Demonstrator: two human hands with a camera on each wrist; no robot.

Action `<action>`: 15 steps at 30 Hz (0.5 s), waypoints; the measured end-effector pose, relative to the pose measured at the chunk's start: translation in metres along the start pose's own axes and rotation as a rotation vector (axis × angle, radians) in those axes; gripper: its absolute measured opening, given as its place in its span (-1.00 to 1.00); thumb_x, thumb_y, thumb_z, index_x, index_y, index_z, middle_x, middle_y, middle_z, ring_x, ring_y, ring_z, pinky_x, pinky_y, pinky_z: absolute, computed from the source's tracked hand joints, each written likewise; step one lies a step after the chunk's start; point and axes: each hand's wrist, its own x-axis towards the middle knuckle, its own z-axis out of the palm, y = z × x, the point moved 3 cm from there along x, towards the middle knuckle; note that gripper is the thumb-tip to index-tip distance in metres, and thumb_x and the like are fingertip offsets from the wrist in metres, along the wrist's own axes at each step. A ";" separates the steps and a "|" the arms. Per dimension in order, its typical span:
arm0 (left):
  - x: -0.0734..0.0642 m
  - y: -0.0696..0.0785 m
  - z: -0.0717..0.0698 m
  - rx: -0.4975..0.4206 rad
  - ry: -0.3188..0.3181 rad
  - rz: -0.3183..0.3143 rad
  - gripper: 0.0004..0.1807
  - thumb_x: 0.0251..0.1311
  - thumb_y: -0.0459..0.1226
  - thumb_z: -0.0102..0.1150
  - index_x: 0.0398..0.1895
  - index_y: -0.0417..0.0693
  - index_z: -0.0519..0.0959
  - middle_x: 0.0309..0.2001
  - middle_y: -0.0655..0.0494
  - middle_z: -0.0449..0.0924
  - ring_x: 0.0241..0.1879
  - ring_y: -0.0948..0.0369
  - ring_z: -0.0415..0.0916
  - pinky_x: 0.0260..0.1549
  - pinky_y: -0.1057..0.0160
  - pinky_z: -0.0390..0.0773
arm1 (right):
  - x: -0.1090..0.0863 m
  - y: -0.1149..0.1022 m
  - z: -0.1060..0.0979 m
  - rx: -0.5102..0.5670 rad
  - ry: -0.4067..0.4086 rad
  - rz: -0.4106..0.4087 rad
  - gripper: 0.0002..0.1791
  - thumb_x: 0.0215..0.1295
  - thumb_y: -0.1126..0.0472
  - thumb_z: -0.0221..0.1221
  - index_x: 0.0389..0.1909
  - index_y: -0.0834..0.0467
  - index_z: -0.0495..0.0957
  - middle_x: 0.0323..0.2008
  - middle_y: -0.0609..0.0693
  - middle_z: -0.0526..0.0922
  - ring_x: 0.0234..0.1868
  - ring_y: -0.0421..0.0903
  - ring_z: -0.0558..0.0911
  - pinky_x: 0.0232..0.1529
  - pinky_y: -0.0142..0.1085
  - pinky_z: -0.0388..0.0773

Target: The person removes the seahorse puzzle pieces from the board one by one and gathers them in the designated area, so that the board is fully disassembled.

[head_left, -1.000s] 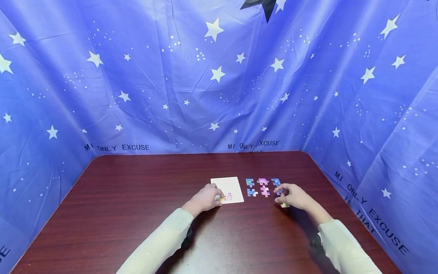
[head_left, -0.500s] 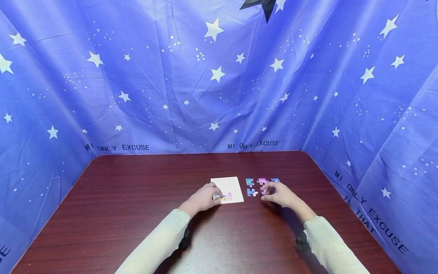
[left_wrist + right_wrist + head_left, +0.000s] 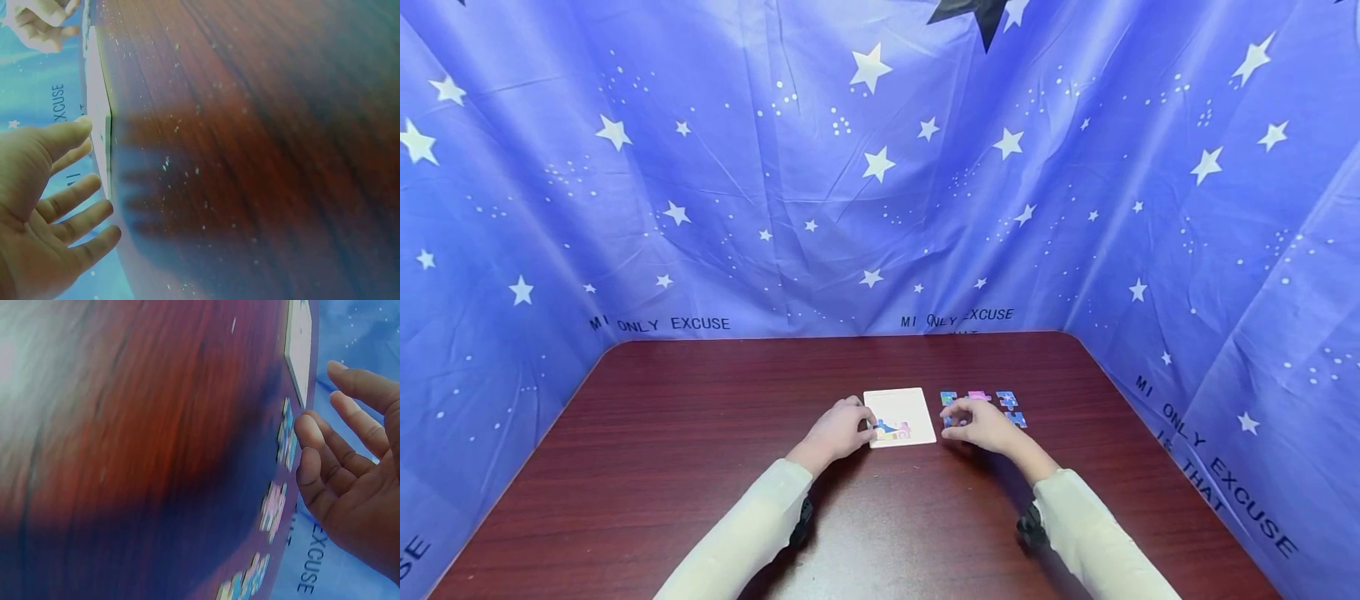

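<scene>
A square white puzzle board (image 3: pixel 904 406) lies flat on the table, with a few joined blue, pink and yellow puzzle pieces (image 3: pixel 895 430) along its near edge. My left hand (image 3: pixel 837 429) is at the board's left side, fingertips beside the blue piece. In the left wrist view its fingers (image 3: pixel 81 222) are spread and relaxed, with no piece seen among them. My right hand (image 3: pixel 985 425) hovers over the loose puzzle pieces (image 3: pixel 1007 400) right of the board. Its fingers (image 3: pixel 309 431) are loosely bent and no piece shows between them. The hand partly covers several of the pieces.
The dark red wooden table (image 3: pixel 700 400) reaches back to a blue star-printed curtain (image 3: pixel 820 192), which also hangs at both sides. A loose pink piece (image 3: pixel 979 396) and a blue piece (image 3: pixel 1017 419) show around the right hand.
My right hand has moved left across the loose pieces toward the board. My left hand has drawn back slightly left, uncovering a blue piece on the board.
</scene>
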 end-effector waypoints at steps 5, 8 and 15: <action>-0.001 -0.001 0.001 0.006 -0.011 -0.020 -0.84 0.12 -0.16 0.23 -0.29 -0.01 0.65 -0.32 0.15 0.47 -0.31 0.20 0.40 -0.24 0.23 0.47 | 0.007 -0.009 0.011 0.037 -0.020 0.017 -0.71 0.07 0.24 0.29 -0.17 0.27 0.57 -0.40 0.02 0.57 -0.54 -0.17 0.50 -0.49 -0.37 0.47; -0.001 -0.002 0.002 0.004 -0.023 -0.024 -0.82 0.13 -0.16 0.21 -0.26 -0.01 0.65 -0.33 0.14 0.46 -0.34 0.21 0.37 -0.25 0.24 0.46 | 0.010 -0.014 0.015 0.039 -0.019 0.001 -0.72 0.09 0.24 0.28 -0.18 0.27 0.58 -0.41 0.02 0.57 -0.54 -0.17 0.49 -0.48 -0.37 0.46; -0.001 0.001 0.002 0.039 -0.028 -0.036 -0.86 0.13 -0.17 0.21 -0.28 0.03 0.66 -0.31 0.13 0.49 -0.28 0.14 0.40 -0.28 0.15 0.49 | 0.017 -0.023 0.025 0.045 -0.031 -0.025 -0.73 0.11 0.24 0.27 -0.18 0.28 0.57 -0.46 0.01 0.55 -0.58 -0.23 0.45 -0.48 -0.39 0.43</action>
